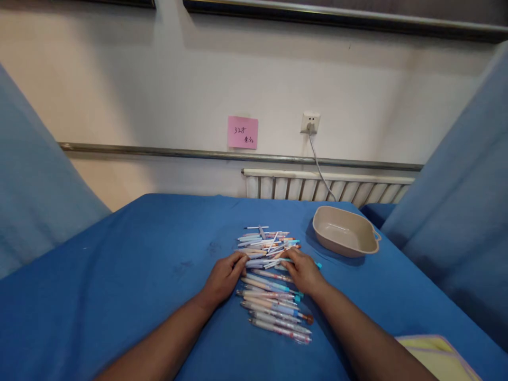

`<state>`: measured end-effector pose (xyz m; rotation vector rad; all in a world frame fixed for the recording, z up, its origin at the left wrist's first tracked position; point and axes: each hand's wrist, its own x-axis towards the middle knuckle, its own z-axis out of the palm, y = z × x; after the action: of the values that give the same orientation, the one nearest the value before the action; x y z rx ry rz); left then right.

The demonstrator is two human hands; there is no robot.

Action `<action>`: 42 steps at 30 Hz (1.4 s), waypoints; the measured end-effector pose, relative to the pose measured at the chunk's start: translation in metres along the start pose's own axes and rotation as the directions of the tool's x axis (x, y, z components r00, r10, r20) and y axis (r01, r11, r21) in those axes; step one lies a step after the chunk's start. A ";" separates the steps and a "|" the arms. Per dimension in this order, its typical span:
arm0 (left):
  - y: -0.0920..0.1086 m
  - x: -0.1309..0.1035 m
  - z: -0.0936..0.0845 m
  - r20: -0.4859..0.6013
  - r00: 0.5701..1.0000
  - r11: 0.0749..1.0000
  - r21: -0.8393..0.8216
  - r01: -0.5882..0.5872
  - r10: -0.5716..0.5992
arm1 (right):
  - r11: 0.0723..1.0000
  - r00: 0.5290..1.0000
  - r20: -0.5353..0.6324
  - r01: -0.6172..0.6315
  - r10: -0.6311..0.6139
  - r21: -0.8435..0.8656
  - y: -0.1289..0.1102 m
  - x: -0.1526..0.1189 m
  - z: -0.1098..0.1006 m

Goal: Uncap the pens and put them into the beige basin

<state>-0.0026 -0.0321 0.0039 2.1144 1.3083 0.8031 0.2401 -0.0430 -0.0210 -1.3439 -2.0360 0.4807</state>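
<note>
Many pens lie in a loose pile (262, 244) on the blue cloth, mixed with thin white refills, some crossing at angles. Closer to me, a column of pens (273, 312) lies roughly side by side, with pastel barrels and some coloured tops. My left hand (226, 275) is closed at the left ends of the pens between the pile and the column, thumb and fingers pinched there. From the right, my right hand (305, 271) curls its fingers over the other ends. A pale pen (260, 263) spans between both hands. My fingers partly hide what they grip.
A beige plastic basin (344, 233) stands at the right rear of the blue-covered table (130, 264). A folded yellow cloth (434, 355) lies at the lower right. Behind are a radiator (325, 185), a plugged-in cord (317, 159) and a pink note (242, 132). Blue curtains hang on both sides.
</note>
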 end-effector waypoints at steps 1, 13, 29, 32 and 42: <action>-0.001 0.000 -0.001 -0.006 1.000 1.000 -0.021 0.003 -0.003 | 0.999 0.999 0.013 -0.030 0.030 -0.038 0.002 0.000 0.000; -0.007 -0.003 0.002 -0.002 0.999 0.996 -0.084 -0.043 0.043 | 0.969 0.984 -0.006 -0.175 0.177 -0.172 -0.004 -0.003 -0.007; -0.015 0.002 0.005 -0.157 0.988 0.999 0.041 0.014 -0.007 | 0.915 0.982 0.153 -0.041 0.111 -0.401 -0.011 -0.005 -0.009; -0.014 0.002 0.008 -0.114 0.993 0.997 0.064 -0.032 0.039 | 0.932 0.992 0.098 -0.037 0.077 -0.359 -0.012 -0.005 -0.007; -0.007 -0.004 0.011 -0.014 0.984 0.967 0.188 -0.172 0.177 | 0.941 0.970 0.231 0.146 -0.076 -0.305 -0.026 -0.009 -0.006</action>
<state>-0.0005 -0.0337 -0.0090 2.4009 1.2682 0.8145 0.2289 -0.0621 -0.0036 -1.3993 -2.4387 0.2598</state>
